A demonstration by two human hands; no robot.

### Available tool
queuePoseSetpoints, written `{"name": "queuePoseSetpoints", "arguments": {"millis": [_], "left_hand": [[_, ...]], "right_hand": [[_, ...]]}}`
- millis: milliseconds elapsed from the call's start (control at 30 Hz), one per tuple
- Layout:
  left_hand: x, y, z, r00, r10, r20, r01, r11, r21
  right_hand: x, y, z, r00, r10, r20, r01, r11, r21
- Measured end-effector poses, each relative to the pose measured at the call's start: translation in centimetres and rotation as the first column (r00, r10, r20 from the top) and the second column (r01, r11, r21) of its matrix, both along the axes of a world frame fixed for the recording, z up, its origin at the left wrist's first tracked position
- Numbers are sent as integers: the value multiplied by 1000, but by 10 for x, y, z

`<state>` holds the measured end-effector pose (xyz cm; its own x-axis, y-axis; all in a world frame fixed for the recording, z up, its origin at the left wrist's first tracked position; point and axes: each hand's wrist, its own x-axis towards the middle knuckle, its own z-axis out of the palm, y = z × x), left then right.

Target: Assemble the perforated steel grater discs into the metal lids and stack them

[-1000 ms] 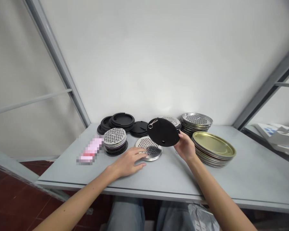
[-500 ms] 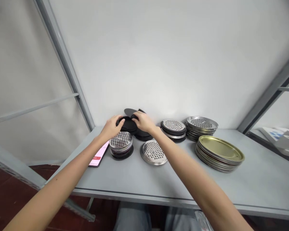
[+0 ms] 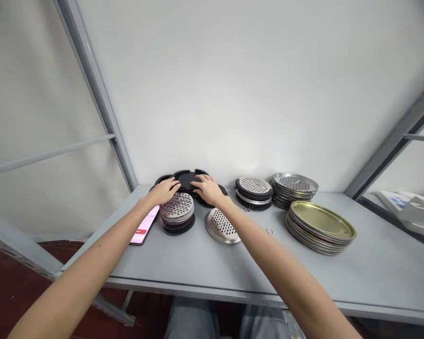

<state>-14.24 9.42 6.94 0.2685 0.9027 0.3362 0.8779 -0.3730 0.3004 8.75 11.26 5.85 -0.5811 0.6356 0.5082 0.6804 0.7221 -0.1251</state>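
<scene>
Head view: your left hand [image 3: 165, 190] and right hand [image 3: 207, 188] lie flat, fingers spread, grip unclamped, on the black ring stack [image 3: 187, 179] at the desk [image 3: 233, 263] back, just behind the perforated disc pile [image 3: 177, 207]. Press evenly on both sides; keep your wrists clear of that pile; seat the top ring square

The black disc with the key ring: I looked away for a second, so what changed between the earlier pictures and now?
It left the right hand; both hands went back to the black lids by the wall, the left hand leaving the loose perforated disc. That disc, the gold trays and the phone stayed.
</scene>
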Motion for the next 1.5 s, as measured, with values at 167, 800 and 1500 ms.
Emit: {"name": "queuePoseSetpoints", "arguments": {"millis": [167,800,1500], "left_hand": [[0,4,2,999,3,38,-3,1000,5],[-10,15,-13,969,111,219,-106,994,-35],[-5,12,-8,962,149,231,-149,989,-15]], "right_hand": [[2,4,-10,958,-162,-237,129,980,-149],[8,24,-26,854,-105,-509,-44,961,-273],[-12,20,-22,843,-240,-482,30,914,-404]]}}
